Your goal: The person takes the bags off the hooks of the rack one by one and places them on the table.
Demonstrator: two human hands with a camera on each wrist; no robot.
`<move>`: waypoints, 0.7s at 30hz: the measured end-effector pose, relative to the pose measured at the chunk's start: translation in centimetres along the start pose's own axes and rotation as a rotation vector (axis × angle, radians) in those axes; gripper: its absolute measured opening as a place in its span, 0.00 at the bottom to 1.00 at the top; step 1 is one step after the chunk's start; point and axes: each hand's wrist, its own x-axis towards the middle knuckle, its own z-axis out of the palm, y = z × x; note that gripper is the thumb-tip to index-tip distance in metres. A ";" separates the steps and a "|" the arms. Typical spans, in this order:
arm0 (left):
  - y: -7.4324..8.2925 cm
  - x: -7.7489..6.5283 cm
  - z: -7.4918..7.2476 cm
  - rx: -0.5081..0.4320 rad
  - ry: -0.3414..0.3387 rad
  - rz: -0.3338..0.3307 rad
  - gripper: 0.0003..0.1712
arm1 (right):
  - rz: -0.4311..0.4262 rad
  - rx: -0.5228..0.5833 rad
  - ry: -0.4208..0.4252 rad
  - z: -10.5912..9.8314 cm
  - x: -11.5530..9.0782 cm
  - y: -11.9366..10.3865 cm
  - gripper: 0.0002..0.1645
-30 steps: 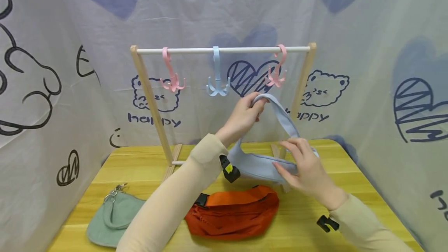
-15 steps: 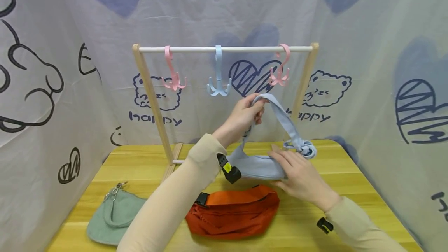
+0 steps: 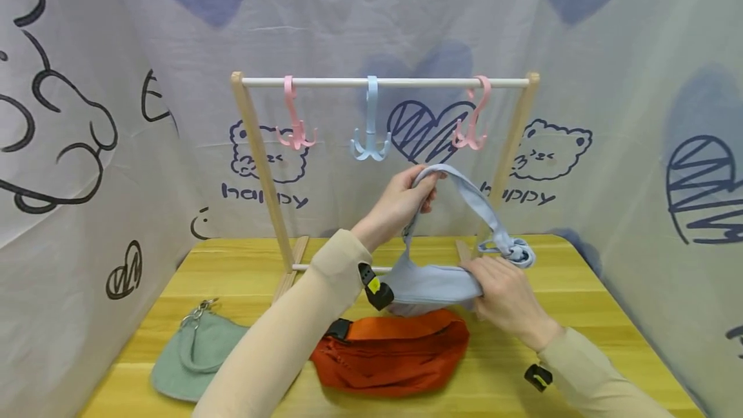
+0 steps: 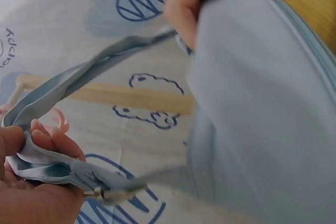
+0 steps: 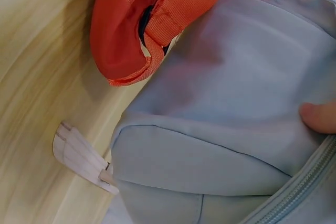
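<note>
A light blue shoulder bag (image 3: 432, 286) hangs in front of the rack, its knotted strap (image 3: 478, 202) arching above it. At the strap's top my left hand (image 3: 399, 204) grips the fabric; the left wrist view shows fingers and thumb pinching the folded strap (image 4: 79, 82). Lower down, my right hand (image 3: 504, 292) holds the right end of the bag's body. In the right wrist view a thumb (image 5: 320, 117) presses on the fabric beside a zipper (image 5: 299, 192). The strap's knot (image 3: 518, 252) sits just above my right hand.
A wooden rack carries a white rod (image 3: 429, 82) with a pink hook (image 3: 297, 128), a blue hook (image 3: 371, 137) and another pink hook (image 3: 473, 128). On the table (image 3: 586, 315) lie an orange waist bag (image 3: 395, 366), below the blue bag, and a green handbag (image 3: 186, 373) at left.
My right hand has moved from loosely beside the bag to gripping its right end. The strap knot has come into view, and my left hand has dropped slightly with the strap.
</note>
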 end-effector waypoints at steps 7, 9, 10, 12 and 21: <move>-1.1 -0.9 -1.2 0.136 0.029 0.015 0.16 | 0.009 0.005 0.027 0.1 0.3 -0.1 0.21; -1.4 -1.1 -1.4 0.185 0.030 0.022 0.15 | 0.015 0.008 0.025 0.0 0.4 -0.1 0.21; -1.6 -1.3 -1.6 0.210 0.031 0.025 0.15 | 0.017 0.008 0.024 -0.1 0.5 -0.2 0.21; -2.0 -1.5 -1.8 0.252 0.031 0.029 0.17 | 0.022 0.010 0.019 -0.2 0.6 -0.3 0.21; -3.4 -2.7 -2.8 0.457 0.052 0.017 0.37 | 0.018 0.017 0.049 -0.8 1.5 -0.2 0.24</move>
